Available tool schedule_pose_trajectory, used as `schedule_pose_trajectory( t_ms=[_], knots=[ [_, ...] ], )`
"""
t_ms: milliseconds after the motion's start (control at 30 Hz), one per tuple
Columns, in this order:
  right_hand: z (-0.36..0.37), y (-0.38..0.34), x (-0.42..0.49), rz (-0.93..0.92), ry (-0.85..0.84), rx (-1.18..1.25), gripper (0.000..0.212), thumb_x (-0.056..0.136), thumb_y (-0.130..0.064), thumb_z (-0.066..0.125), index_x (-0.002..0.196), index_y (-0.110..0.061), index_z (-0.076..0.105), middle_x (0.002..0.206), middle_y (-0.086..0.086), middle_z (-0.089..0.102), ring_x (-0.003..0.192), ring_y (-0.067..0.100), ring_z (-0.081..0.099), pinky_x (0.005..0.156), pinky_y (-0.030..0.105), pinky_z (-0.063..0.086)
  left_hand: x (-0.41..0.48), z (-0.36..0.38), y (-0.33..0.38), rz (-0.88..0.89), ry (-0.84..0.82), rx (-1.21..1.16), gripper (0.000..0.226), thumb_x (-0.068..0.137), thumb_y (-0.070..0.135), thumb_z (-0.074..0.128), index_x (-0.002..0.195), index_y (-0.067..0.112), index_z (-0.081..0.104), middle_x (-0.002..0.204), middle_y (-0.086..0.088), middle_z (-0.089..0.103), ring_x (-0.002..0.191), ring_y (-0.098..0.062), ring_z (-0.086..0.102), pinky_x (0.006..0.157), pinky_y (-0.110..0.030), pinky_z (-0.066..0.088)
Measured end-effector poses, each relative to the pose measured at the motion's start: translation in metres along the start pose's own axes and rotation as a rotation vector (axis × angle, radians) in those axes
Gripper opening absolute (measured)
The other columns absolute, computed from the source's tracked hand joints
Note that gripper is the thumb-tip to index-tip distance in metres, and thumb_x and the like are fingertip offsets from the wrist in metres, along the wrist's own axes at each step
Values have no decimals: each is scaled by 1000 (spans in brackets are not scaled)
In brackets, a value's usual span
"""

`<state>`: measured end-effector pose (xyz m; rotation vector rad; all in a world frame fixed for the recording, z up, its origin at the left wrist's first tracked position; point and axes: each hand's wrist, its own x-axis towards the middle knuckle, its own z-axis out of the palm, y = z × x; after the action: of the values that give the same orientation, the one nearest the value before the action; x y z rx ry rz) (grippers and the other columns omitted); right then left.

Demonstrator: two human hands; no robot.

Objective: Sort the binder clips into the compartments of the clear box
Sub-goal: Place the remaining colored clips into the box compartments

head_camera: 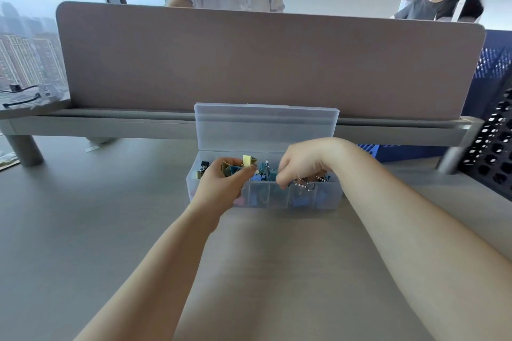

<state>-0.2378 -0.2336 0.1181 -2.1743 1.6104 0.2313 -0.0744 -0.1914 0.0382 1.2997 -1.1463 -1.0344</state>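
The clear box (327, 201) stands on the desk with its lid (266, 127) upright behind it. Blue, teal and black binder clips fill its compartments. My left hand (221, 184) is over the box's left part and grips a bunch of clips (235, 169), yellow and teal ones showing above the fingers. My right hand (302, 167) hovers over the right half, fingers curled round clips whose silver wire handles (306, 184) stick out below the knuckles.
A pink-grey desk divider (263, 63) rises just behind the box on a grey shelf rail. A blue perforated crate (496, 147) stands at the right. A person in a white top stands beyond the divider. Cables lie at the far left.
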Motion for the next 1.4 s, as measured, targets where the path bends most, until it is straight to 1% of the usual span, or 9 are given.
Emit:
schedule_pose_trajectory(
  t_ms=[167,367,500,633,767,967,1067,1233,1400],
  knots=[
    [7,7,-2,-92,155,-17,34,79,-32,71,111,-24,64,92,-13,54,83,10,52,67,24,42,1,-1,0,-25,-8,-34,19,83,30,71,96,18,64,68,-2,50,49,-9,38,40,-18,30],
    [11,24,4,-160,276,337,19,74,-32,80,82,-27,63,70,-11,52,64,11,45,56,24,34,0,-6,3,-64,-21,-208,11,88,27,66,92,17,64,90,-6,63,47,-8,36,36,-16,26],
    [8,22,5,-143,291,589,24,78,-27,75,89,-9,63,57,-2,33,48,14,26,48,24,19,1,-7,6,-80,12,-240,16,88,28,66,94,14,64,92,-3,65,46,-8,35,34,-16,25],
    [8,3,6,-138,237,462,24,81,-27,72,73,-14,55,44,-9,36,41,12,28,39,17,19,2,-9,7,-93,6,-282,17,90,28,63,94,12,62,93,-2,63,42,-6,33,32,-15,22],
    [15,-11,16,-118,210,280,22,81,-36,72,75,-17,62,60,-2,45,53,16,36,48,24,25,2,-9,5,-89,10,-274,21,89,31,65,96,11,63,95,-3,65,42,-6,35,34,-16,24],
    [17,-13,18,-151,281,327,19,81,-31,72,81,-15,63,61,-3,42,54,14,35,51,26,24,3,-7,3,-73,29,-244,15,88,28,65,93,14,63,90,-1,63,39,-5,33,34,-15,22],
    [14,-10,13,-165,230,329,25,76,-40,76,75,-19,64,52,-8,41,50,14,34,48,25,23,4,-7,3,-70,37,-256,14,88,27,65,94,15,61,88,2,63,37,-4,33,34,-14,21],
    [17,-17,13,-235,163,231,21,76,-40,76,70,-24,65,65,-10,55,63,9,49,58,25,34,5,-7,1,-69,33,-250,20,88,29,65,100,13,60,88,-1,61,38,-5,33,33,-15,21],
    [22,-23,20,-197,186,304,19,79,-39,73,68,-27,65,70,-8,58,66,11,50,59,25,37,5,-8,2,-72,27,-268,18,89,27,65,98,13,59,84,-1,61,38,-5,34,34,-14,21]
  ],
)
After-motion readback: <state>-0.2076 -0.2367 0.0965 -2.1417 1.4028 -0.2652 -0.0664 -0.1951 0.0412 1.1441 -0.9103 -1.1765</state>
